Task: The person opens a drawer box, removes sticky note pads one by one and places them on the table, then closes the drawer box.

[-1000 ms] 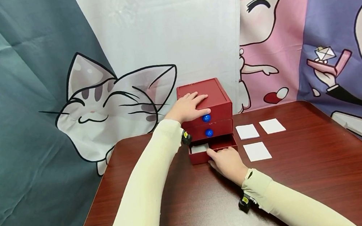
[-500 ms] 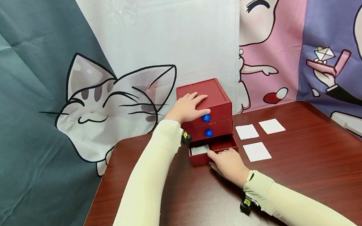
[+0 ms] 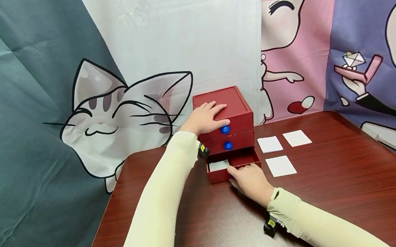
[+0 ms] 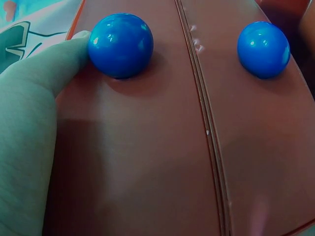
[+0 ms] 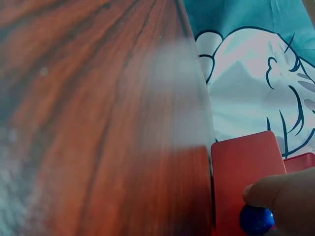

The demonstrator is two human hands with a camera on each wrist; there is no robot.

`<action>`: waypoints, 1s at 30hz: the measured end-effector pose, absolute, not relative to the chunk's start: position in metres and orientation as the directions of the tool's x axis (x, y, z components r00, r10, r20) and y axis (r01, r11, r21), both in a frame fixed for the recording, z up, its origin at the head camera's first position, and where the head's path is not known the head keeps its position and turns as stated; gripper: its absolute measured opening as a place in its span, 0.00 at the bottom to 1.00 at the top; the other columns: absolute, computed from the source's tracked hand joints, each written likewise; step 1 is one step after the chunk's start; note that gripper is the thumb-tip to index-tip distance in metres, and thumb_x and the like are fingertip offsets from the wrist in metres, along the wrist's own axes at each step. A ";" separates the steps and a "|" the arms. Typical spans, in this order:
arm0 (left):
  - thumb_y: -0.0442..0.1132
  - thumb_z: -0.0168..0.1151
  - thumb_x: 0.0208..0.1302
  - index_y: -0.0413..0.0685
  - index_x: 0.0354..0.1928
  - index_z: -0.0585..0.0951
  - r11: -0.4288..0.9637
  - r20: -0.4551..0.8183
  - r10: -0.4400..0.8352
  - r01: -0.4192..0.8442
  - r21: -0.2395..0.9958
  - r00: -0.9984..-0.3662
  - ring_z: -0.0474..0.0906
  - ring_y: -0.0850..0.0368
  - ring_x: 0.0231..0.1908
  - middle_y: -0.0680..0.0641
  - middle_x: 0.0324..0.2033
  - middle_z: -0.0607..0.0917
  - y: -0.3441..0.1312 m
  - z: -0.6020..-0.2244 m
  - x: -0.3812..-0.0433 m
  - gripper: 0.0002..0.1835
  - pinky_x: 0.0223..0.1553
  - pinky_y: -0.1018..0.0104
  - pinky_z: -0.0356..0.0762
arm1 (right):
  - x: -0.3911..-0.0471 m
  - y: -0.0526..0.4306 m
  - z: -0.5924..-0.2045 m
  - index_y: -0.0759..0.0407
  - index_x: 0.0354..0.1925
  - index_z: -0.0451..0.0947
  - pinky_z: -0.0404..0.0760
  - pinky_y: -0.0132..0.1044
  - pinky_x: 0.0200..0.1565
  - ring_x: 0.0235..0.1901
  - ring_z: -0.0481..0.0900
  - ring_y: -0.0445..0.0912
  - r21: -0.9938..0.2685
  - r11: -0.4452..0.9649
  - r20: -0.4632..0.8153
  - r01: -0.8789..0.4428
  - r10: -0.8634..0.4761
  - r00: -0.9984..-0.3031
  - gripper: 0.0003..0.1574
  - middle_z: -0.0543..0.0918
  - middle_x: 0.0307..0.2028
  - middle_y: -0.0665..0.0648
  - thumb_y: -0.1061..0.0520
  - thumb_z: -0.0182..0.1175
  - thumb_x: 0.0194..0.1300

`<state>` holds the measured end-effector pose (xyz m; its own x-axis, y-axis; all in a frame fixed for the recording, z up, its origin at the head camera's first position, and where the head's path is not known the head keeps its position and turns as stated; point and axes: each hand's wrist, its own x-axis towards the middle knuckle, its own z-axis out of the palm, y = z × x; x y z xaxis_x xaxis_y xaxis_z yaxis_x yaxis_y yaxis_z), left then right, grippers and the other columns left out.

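Note:
A small red drawer cabinet [image 3: 233, 102] stands on the table, its blue round knobs facing me. My left hand [image 3: 204, 119] rests on its top with fingers spread, and the thumb lies near the upper knob [image 4: 121, 45]. The bottom drawer [image 3: 219, 176] is pulled out. In its left part lies a white square piece [image 3: 219, 165]. At the drawer's front, my right hand [image 3: 250, 182] holds the drawer knob [image 5: 256, 219], the thumb pressed against it; the other fingers are mostly hidden. The middle drawer's knob [image 4: 264, 49] is untouched.
White square pieces lie right of the cabinet: one near [image 3: 270, 144], one farther right [image 3: 297, 138], one in front [image 3: 281, 166]. The brown wooden table [image 3: 215, 225] runs back to a printed cloth backdrop [image 3: 174, 30].
My right hand has drawn the bottom drawer slightly farther out toward me, showing more of the white piece inside. The left hand stays on the cabinet top.

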<state>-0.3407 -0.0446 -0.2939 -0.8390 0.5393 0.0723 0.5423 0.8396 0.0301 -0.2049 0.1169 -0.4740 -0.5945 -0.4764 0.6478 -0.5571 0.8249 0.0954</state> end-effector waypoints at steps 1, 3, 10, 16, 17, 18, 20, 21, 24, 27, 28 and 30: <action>0.73 0.46 0.68 0.70 0.79 0.58 0.840 0.072 0.539 0.542 0.031 -0.839 0.49 0.44 0.77 0.48 0.78 0.56 -0.045 -0.294 -0.341 0.41 0.76 0.46 0.49 | -0.205 0.117 -0.474 0.52 0.33 0.71 0.72 0.46 0.23 0.19 0.81 0.53 0.095 0.826 0.646 -0.556 -0.476 -0.597 0.20 0.80 0.16 0.53 0.51 0.75 0.53; 0.73 0.46 0.68 0.70 0.79 0.58 0.839 0.073 0.540 0.543 0.033 -0.839 0.49 0.44 0.77 0.48 0.78 0.56 -0.045 -0.295 -0.341 0.41 0.76 0.46 0.48 | -0.204 0.117 -0.475 0.52 0.33 0.71 0.73 0.45 0.23 0.19 0.82 0.53 0.094 0.828 0.643 -0.553 -0.475 -0.601 0.20 0.80 0.16 0.53 0.51 0.75 0.53; 0.73 0.47 0.68 0.70 0.79 0.58 0.841 0.073 0.537 0.541 0.032 -0.840 0.49 0.44 0.77 0.48 0.78 0.56 -0.044 -0.294 -0.341 0.41 0.76 0.46 0.48 | -0.203 0.117 -0.476 0.52 0.33 0.71 0.73 0.46 0.23 0.19 0.82 0.53 0.092 0.829 0.648 -0.552 -0.471 -0.599 0.20 0.80 0.16 0.53 0.51 0.75 0.53; 0.73 0.46 0.68 0.70 0.79 0.58 0.841 0.069 0.537 0.539 0.033 -0.841 0.49 0.44 0.77 0.48 0.78 0.56 -0.044 -0.293 -0.339 0.41 0.76 0.46 0.48 | -0.203 0.118 -0.477 0.52 0.33 0.71 0.74 0.47 0.24 0.20 0.82 0.53 0.083 0.831 0.634 -0.550 -0.470 -0.614 0.20 0.80 0.17 0.53 0.51 0.75 0.54; 0.73 0.47 0.68 0.70 0.79 0.58 0.841 0.068 0.537 0.540 0.033 -0.841 0.49 0.44 0.77 0.48 0.78 0.56 -0.044 -0.293 -0.339 0.41 0.76 0.46 0.48 | -0.202 0.118 -0.477 0.52 0.33 0.71 0.74 0.47 0.24 0.20 0.82 0.54 0.081 0.831 0.631 -0.550 -0.470 -0.617 0.20 0.80 0.17 0.53 0.51 0.75 0.54; 0.73 0.47 0.68 0.70 0.79 0.58 0.841 0.067 0.537 0.540 0.034 -0.841 0.49 0.44 0.77 0.48 0.78 0.56 -0.044 -0.292 -0.338 0.41 0.76 0.46 0.48 | -0.202 0.118 -0.477 0.52 0.33 0.71 0.74 0.47 0.24 0.20 0.82 0.54 0.080 0.832 0.629 -0.550 -0.470 -0.619 0.20 0.80 0.17 0.53 0.51 0.75 0.54; 0.73 0.47 0.68 0.70 0.79 0.58 0.840 0.067 0.538 0.541 0.036 -0.840 0.49 0.43 0.77 0.48 0.78 0.56 -0.044 -0.292 -0.338 0.41 0.76 0.46 0.48 | -0.202 0.118 -0.477 0.52 0.33 0.71 0.74 0.47 0.24 0.20 0.82 0.54 0.078 0.831 0.628 -0.550 -0.470 -0.621 0.20 0.80 0.17 0.53 0.51 0.75 0.54; 0.72 0.47 0.68 0.69 0.79 0.58 0.840 0.067 0.538 0.541 0.037 -0.840 0.49 0.43 0.77 0.48 0.78 0.56 -0.045 -0.292 -0.337 0.41 0.76 0.46 0.48 | -0.202 0.118 -0.477 0.52 0.33 0.71 0.74 0.48 0.24 0.20 0.82 0.54 0.077 0.831 0.628 -0.551 -0.470 -0.621 0.20 0.80 0.17 0.53 0.51 0.75 0.54; 0.72 0.47 0.68 0.69 0.79 0.58 0.840 0.068 0.538 0.541 0.037 -0.840 0.49 0.43 0.77 0.48 0.78 0.57 -0.045 -0.292 -0.337 0.41 0.76 0.47 0.48 | -0.201 0.118 -0.477 0.52 0.33 0.71 0.74 0.48 0.24 0.20 0.82 0.54 0.079 0.830 0.630 -0.552 -0.471 -0.618 0.20 0.80 0.17 0.53 0.51 0.75 0.53; 0.72 0.47 0.68 0.69 0.79 0.58 0.840 0.070 0.538 0.541 0.036 -0.840 0.49 0.43 0.77 0.48 0.78 0.56 -0.045 -0.291 -0.337 0.41 0.76 0.47 0.49 | -0.200 0.118 -0.477 0.52 0.33 0.71 0.74 0.47 0.25 0.20 0.82 0.54 0.085 0.830 0.631 -0.552 -0.473 -0.615 0.20 0.80 0.17 0.53 0.51 0.75 0.53; 0.72 0.47 0.68 0.69 0.79 0.58 0.840 0.070 0.538 0.541 0.036 -0.840 0.49 0.43 0.77 0.48 0.78 0.56 -0.045 -0.291 -0.337 0.41 0.76 0.47 0.49 | -0.200 0.119 -0.477 0.52 0.33 0.71 0.74 0.47 0.25 0.20 0.82 0.54 0.086 0.830 0.631 -0.552 -0.474 -0.614 0.20 0.80 0.17 0.53 0.51 0.75 0.53; 0.72 0.47 0.68 0.69 0.79 0.58 0.840 0.070 0.538 0.541 0.034 -0.840 0.49 0.43 0.77 0.48 0.78 0.57 -0.045 -0.292 -0.337 0.40 0.76 0.47 0.49 | -0.199 0.119 -0.477 0.52 0.33 0.71 0.74 0.47 0.25 0.20 0.82 0.53 0.089 0.829 0.632 -0.552 -0.475 -0.613 0.20 0.80 0.17 0.53 0.51 0.75 0.53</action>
